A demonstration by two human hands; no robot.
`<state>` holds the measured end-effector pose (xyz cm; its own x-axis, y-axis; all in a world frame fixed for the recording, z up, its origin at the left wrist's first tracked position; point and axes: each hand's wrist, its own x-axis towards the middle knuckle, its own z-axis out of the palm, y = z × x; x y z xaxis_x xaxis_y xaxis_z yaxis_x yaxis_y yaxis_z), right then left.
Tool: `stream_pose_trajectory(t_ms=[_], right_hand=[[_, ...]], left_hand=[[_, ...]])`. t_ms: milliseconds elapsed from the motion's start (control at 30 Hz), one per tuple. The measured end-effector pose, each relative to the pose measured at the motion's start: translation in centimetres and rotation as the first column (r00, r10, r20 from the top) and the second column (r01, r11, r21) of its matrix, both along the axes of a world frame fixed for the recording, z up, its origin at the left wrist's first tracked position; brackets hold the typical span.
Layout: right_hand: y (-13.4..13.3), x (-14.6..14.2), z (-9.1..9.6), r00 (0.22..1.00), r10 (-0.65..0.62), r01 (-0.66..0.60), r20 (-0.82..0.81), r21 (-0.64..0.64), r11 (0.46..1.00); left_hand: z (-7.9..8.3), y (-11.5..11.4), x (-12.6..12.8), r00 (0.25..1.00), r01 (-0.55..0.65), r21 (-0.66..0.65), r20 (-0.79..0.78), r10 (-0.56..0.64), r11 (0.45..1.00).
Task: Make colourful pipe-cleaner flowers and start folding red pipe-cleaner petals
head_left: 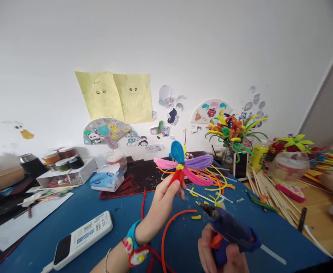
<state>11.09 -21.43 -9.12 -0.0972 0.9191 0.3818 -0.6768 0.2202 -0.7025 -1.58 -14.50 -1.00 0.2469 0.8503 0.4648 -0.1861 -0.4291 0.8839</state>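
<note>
Flower of fuzzy stems held above the worktop. The flower [180,167], with blue, purple, pink and red petals about a yellow centre, stood in the air over the blue worktop [126,214], its face turned towards the viewer. Its plush loops suggested a very light object, soft at the surface and springy beneath, probably stiffened by thin wire; it was unlikely to slip, but its petals would probably bend out of shape under a hard squeeze. The best hold appeared to be a gentle pinch at a petal's base, near the centre, leaving the other loops free. The left hand [166,193] had its thumb and fingers closed on the red petal [179,176], below the centre. The right hand [234,261] had its fingers wrapped around the handle of a dark blue glue gun [231,229], near the orange trigger [216,240]; whether the trigger was pressed could not be told. The nozzle pointed up and leftward, below the flower and apart from it. An orange stem [163,246] curved across the worktop between the two hands.
</note>
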Motion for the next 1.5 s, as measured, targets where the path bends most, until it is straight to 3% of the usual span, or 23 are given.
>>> stream_pose_trajectory(t_ms=[133,333,533,900,1200,1500], right_hand=[[0.4,0.2,0.7,0.987,-0.155,0.155,0.037,-0.003,0.988],[0.8,-0.1,0.2,0.912,-0.385,0.384,0.143,0.032,0.923],[1.2,-0.2,-0.3,0.824,-0.546,0.532,0.153,0.125,0.837],[1.1,-0.1,0.0,0.760,-0.639,0.609,0.121,0.211,0.764],[1.2,-0.1,0.1,0.728,-0.669,0.637,0.149,0.215,0.740],[1.2,0.0,0.2,0.716,-0.678,0.650,0.166,0.196,0.734]], left_hand=[[-0.7,-0.4,0.4,0.998,-0.031,0.047,-0.057,0.034,0.998],[-0.7,-1.3,0.6,0.979,-0.085,0.164,-0.167,0.113,0.983],[-1.0,-2.0,1.0,0.930,-0.165,0.438,-0.228,0.287,0.884],[-2.3,-1.3,0.8,0.856,-0.141,0.721,-0.255,0.449,0.678],[-2.2,-1.3,1.1,0.863,-0.131,0.739,-0.243,0.444,0.660],[-3.9,-1.3,0.9,0.818,-0.174,0.760,-0.243,0.522,0.627]])
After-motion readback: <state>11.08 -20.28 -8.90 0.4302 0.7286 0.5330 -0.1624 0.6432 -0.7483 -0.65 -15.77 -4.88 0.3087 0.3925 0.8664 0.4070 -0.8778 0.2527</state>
